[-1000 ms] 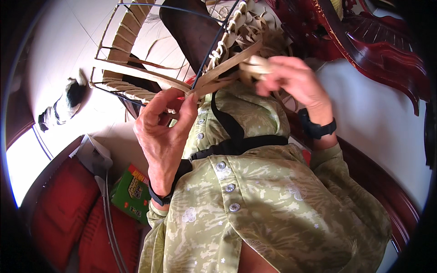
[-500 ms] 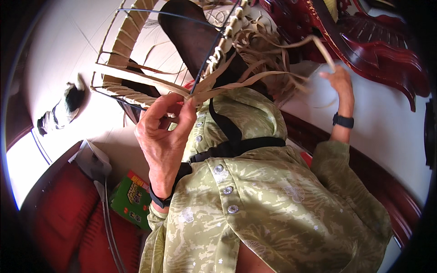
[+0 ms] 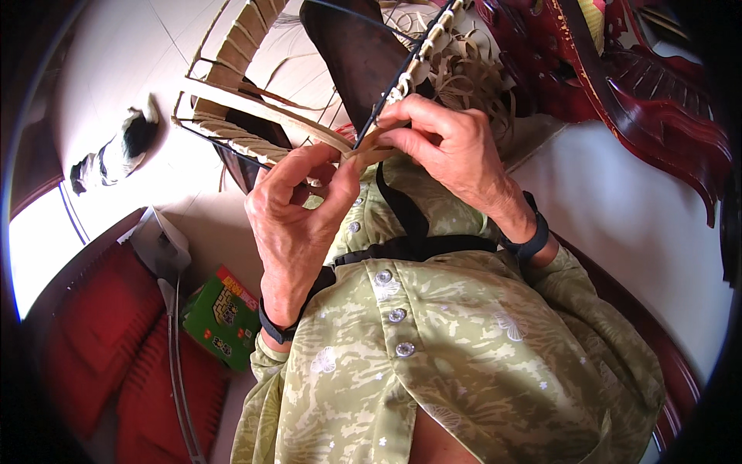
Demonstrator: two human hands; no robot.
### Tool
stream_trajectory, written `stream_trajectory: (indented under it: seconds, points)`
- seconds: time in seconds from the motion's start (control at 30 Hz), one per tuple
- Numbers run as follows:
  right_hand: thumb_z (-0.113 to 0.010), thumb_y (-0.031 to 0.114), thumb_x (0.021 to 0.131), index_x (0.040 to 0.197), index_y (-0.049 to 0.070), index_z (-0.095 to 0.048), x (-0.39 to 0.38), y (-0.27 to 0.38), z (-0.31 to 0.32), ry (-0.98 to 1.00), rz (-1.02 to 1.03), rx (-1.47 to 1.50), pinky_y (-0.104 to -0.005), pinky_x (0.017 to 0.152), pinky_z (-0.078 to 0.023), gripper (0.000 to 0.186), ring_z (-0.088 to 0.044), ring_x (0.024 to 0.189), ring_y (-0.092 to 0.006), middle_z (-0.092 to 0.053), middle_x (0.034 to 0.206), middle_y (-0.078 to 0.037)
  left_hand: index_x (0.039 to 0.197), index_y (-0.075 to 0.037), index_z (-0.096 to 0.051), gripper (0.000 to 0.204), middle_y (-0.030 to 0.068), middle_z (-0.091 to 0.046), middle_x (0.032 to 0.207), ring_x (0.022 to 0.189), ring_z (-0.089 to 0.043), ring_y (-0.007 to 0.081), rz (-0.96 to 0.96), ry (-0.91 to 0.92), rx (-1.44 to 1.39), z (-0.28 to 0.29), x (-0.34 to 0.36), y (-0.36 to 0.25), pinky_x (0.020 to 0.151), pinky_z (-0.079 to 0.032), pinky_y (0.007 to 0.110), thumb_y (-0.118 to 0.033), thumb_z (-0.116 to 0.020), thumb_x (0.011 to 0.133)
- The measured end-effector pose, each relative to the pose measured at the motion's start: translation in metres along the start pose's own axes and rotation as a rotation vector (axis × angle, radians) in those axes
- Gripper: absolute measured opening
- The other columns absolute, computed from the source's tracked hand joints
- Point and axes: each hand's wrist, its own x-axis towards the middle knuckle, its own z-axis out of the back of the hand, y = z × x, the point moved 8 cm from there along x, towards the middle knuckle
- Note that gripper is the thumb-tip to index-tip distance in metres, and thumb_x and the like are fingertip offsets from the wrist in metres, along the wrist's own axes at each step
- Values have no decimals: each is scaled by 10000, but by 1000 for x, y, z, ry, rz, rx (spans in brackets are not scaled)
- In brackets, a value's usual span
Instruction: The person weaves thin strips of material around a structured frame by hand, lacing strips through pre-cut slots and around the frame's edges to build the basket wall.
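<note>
- Pinching a pale strip point(image 3: 270, 114) near the upper centre of the view, the left hand point(image 3: 294, 220) has thumb and forefinger pressed together just beside a corner of the wire frame point(image 3: 366, 133).
- Right hand point(image 3: 468, 158): slightly higher and to the right, its thumb and bent forefinger closed on a short tan strip point(image 3: 375, 151) next to the dark rod; the other fingers curl in toward the palm.
- The wire frame fills the upper left and upper centre; the pale strip slants across it, down to the left fingertips. Its left side carries a wide tan band point(image 3: 233, 46) crossed by thin cords, and pale binding wraps the rod at upper centre.
- Behind the frame, at the top, stands a dark brown panel point(image 3: 352, 46); to its right lies a tangle of loose strips point(image 3: 464, 69).
- Upper right: carved red-brown furniture point(image 3: 641, 100).
- Left edge: a black-and-white thing point(image 3: 124, 155) on the tiled floor point(image 3: 178, 166); what it is I cannot tell.
- Lower left: red cushions point(image 3: 97, 332), a grey long-handled tool point(image 3: 158, 240), and a green box point(image 3: 220, 317) near the left forearm.
- Lower centre: the person's green patterned shirt point(image 3: 464, 332), crossed by a black strap point(image 3: 456, 244). Each wrist wears a dark band point(image 3: 533, 236).
</note>
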Motion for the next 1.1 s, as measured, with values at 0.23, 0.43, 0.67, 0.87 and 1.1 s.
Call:
stream_trajectory:
  seconds: [0.23,0.43,0.67,0.87,1.1]
  points:
    - [-711,34,875,1083,67,-727,-2,0,-12,131,-149,212,-257,650,-562,211,-731,771,-143,-754,882,-59,928,22,-709,195,54,-692,781,639,-611,87,18,23,-23,0,1,-1,581,-489,234,-66,-813,789]
    - [-714,66,885,1054,61,-722,-12,6,-20,72,-100,94,-314,667,-584,169,-747,852,-225,-749,927,-101,916,17,-716,176,56,-694,777,630,-610,93,3,24,-15,-1,1,0,584,-484,243,-64,-807,790]
    - [-696,153,917,861,91,-715,-13,-17,23,18,-138,101,-210,512,-465,85,-607,588,-35,-661,664,22,948,3,-734,249,46,-669,726,655,-557,90,66,91,67,-1,-1,3,606,-464,244,-130,-852,774]
    - [-612,256,966,993,107,-733,-47,-127,244,-594,-327,-298,-216,550,-465,193,-621,646,-62,-690,749,3,994,-14,-740,298,17,-646,698,665,-505,81,14,111,39,-1,-1,2,584,-420,248,-167,-866,771]
    - [-604,341,914,1082,139,-717,-89,-182,385,-744,-966,-1028,-332,615,-551,286,-691,665,-179,-729,772,-80,973,5,-733,244,9,-649,715,690,-511,83,125,81,83,-4,1,-2,597,-437,234,-124,-839,796]
